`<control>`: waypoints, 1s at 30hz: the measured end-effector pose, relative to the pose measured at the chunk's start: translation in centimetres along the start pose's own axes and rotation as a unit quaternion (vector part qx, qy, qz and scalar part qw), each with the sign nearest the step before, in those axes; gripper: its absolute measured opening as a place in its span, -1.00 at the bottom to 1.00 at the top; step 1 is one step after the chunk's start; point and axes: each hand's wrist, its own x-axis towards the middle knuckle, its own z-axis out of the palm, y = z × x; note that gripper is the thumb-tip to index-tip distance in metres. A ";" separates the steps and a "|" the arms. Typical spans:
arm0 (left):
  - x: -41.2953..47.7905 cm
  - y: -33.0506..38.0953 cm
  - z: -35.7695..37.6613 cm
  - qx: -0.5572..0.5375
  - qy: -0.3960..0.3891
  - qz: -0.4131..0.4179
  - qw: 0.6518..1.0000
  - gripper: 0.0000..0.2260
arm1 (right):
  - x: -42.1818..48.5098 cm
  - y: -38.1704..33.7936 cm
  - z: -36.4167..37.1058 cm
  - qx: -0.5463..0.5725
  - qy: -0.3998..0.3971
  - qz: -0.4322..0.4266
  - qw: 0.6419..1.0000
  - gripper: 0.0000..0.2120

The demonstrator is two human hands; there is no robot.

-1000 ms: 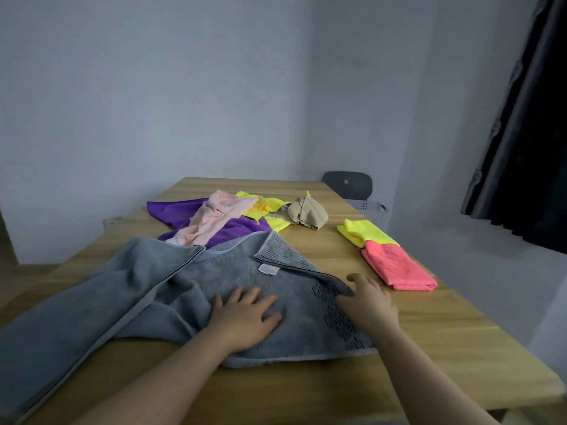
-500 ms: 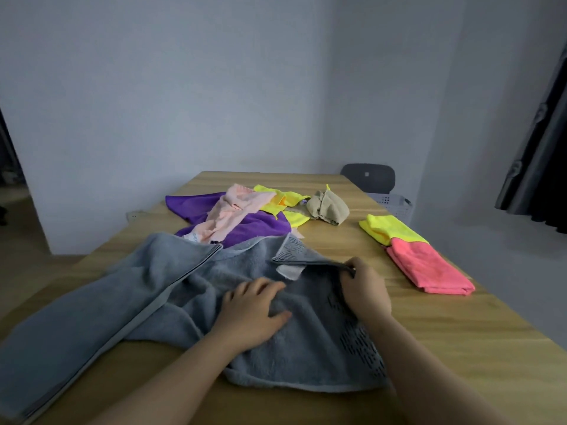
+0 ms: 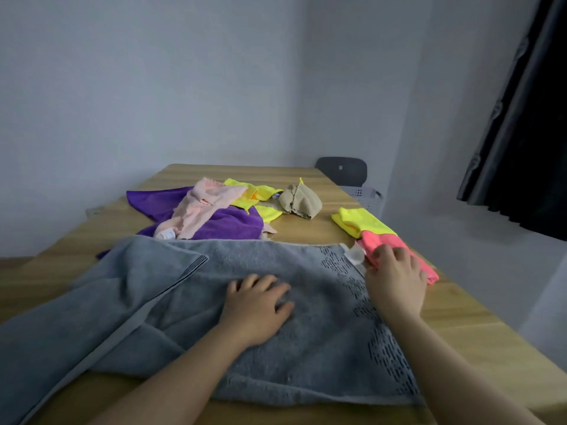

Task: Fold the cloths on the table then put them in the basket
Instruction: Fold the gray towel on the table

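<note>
The grey towel (image 3: 260, 265) lies spread across the near end of the table (image 3: 460, 326); the left hand (image 3: 256, 305) rests flat on its middle, fingers straight; the right hand (image 3: 395, 277) sits at its far-right corner, fingers bent, though I cannot tell if it is pinching the edge; the basket (image 3: 365, 196) stands beyond the table's far-right side.

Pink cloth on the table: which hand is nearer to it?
Right. The right hand, at the grey towel's far corner, is right beside the pink cloth. The left hand rests on the middle of the towel, clearly apart from it.
</note>
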 end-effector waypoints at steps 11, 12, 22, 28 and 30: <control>-1.7 -4.4 -2.7 -0.178 -0.009 0.010 0.984 -0.68 | 0.0 -1.7 4.4 -0.038 -0.270 -0.097 0.957 -0.53; -2.3 -5.2 -3.2 -0.144 0.021 0.017 0.989 -0.71 | 0.2 -1.5 4.1 -0.044 -0.277 -0.093 0.955 -0.54; -5.8 -12.6 -6.1 0.008 -0.067 -0.217 0.974 -0.68 | -4.4 -12.6 2.9 0.048 -0.159 -0.235 0.958 -0.62; -4.1 -14.7 -9.2 -0.106 -0.001 -0.205 0.973 -0.78 | -7.5 -16.0 5.7 0.069 -0.262 -0.230 0.935 -0.61; -3.1 -16.9 -11.2 -0.192 0.044 -0.221 0.955 -0.86 | -7.8 -15.9 6.0 0.069 -0.240 -0.235 0.939 -0.61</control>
